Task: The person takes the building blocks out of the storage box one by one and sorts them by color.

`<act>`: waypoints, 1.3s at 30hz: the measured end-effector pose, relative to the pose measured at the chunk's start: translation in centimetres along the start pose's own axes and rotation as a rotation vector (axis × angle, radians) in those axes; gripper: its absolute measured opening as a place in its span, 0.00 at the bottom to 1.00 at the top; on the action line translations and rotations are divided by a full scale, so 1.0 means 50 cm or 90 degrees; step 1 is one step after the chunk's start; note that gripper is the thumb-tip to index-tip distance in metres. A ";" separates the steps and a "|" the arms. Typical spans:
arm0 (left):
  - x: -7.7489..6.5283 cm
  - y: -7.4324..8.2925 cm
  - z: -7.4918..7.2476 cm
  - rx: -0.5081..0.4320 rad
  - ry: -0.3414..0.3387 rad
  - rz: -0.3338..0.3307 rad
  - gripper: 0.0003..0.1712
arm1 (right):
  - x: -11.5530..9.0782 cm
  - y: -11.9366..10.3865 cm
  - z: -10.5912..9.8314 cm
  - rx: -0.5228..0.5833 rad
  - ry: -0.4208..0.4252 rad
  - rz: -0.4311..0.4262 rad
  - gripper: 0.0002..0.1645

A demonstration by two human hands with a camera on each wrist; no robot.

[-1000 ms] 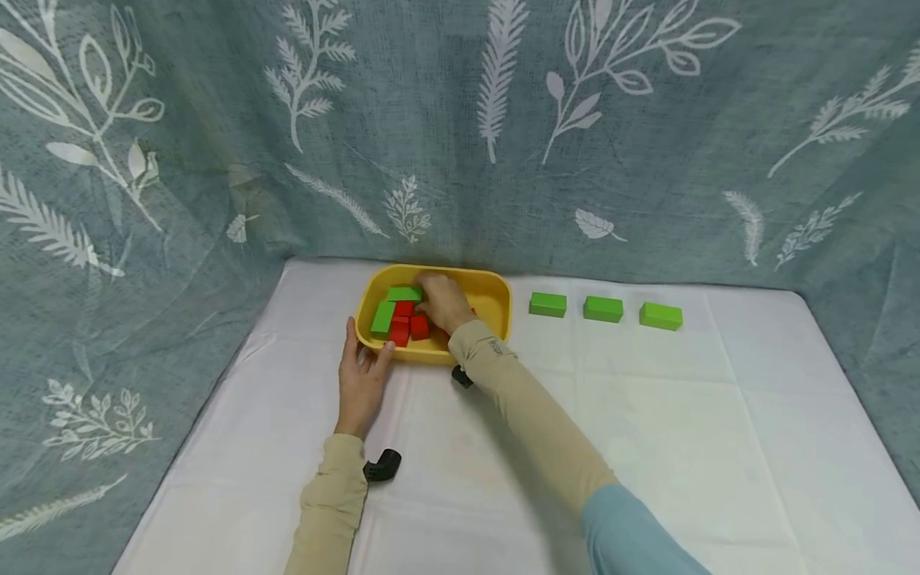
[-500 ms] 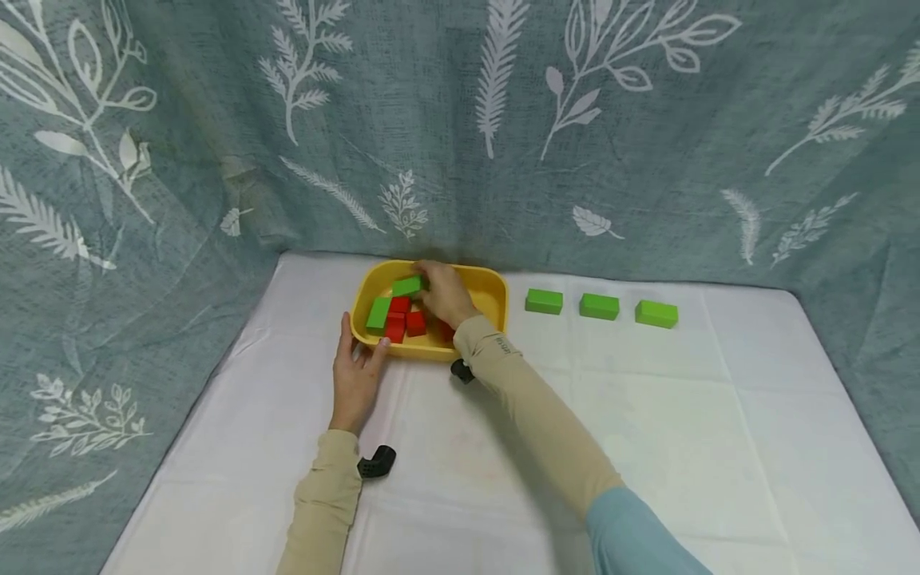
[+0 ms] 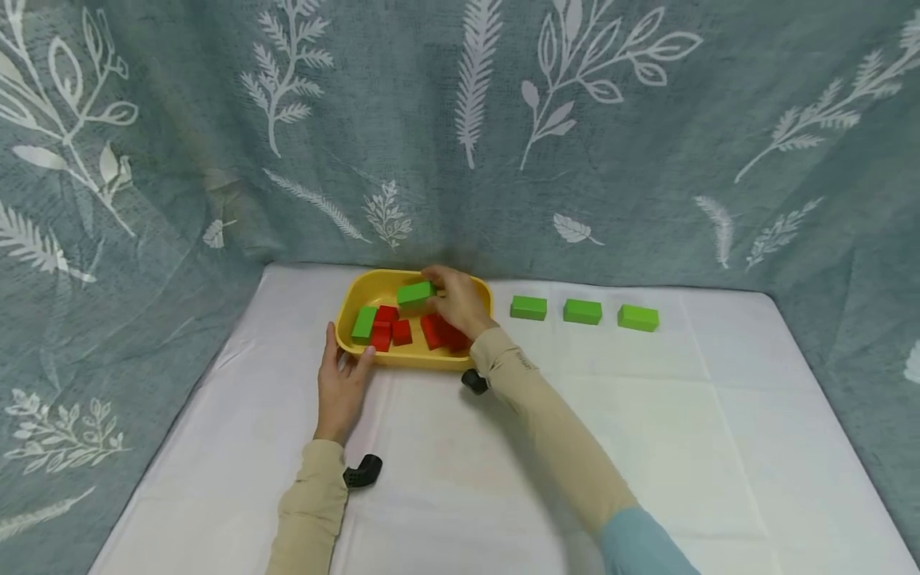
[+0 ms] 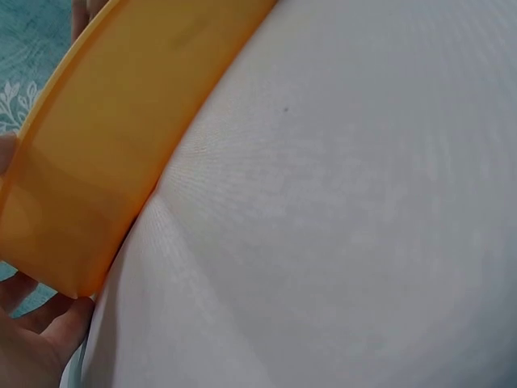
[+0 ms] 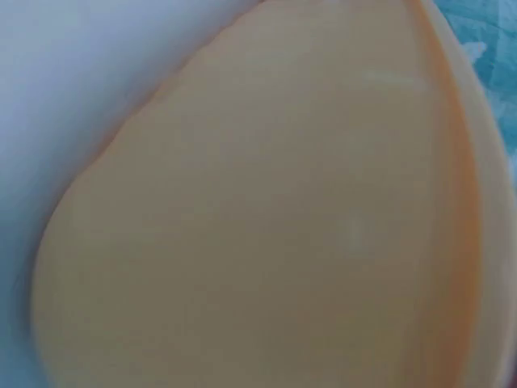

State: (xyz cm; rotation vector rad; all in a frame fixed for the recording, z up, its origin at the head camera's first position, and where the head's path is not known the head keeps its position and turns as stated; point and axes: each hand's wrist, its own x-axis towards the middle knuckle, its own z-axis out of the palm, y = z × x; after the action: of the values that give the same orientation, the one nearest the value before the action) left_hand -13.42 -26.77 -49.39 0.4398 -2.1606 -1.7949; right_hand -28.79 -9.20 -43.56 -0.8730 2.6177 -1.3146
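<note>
The right hand (image 3: 461,305) pinches one end of a green block (image 3: 414,298) over the yellow tray (image 3: 420,362), its long axis running leftward from the fingertips, while the left hand (image 3: 343,395) holds the tray's near left corner

The left sleeve (image 3: 309,507) was tan and creased; the right sleeve (image 3: 553,427) was tan too, with small dark lettering (image 3: 522,361) by its cuff; a light blue sleeve (image 3: 641,545) covered that arm higher up; a bent black piece (image 3: 363,472) jutted beside the left sleeve, a black knob (image 3: 475,382) beside the right; left hand (image 3: 341,399) and right hand (image 3: 461,303) were bare.
</note>
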 end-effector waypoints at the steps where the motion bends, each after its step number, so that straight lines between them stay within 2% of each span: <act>1: 0.000 0.000 0.000 0.003 0.000 -0.003 0.50 | -0.007 0.003 -0.008 0.009 0.003 0.003 0.28; 11: 0.000 0.002 -0.002 -0.014 -0.003 -0.005 0.50 | -0.063 0.047 -0.080 0.062 0.044 -0.002 0.29; 19: -0.017 0.044 -0.002 -0.021 -0.019 -0.037 0.49 | -0.092 0.076 -0.126 0.102 0.067 0.005 0.29; 27: -0.004 0.009 0.002 -0.002 -0.007 -0.023 0.50 | -0.120 0.102 -0.172 0.126 0.049 -0.009 0.31; 39: -0.004 0.008 0.007 0.005 -0.004 -0.006 0.50 | -0.172 0.161 -0.250 0.114 0.046 0.025 0.32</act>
State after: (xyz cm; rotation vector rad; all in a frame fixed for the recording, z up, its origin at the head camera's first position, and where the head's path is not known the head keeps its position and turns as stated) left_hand -13.42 -26.31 -49.06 0.4470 -2.1737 -1.7953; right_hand -29.24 7.97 -43.29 -0.7559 2.5056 -1.5681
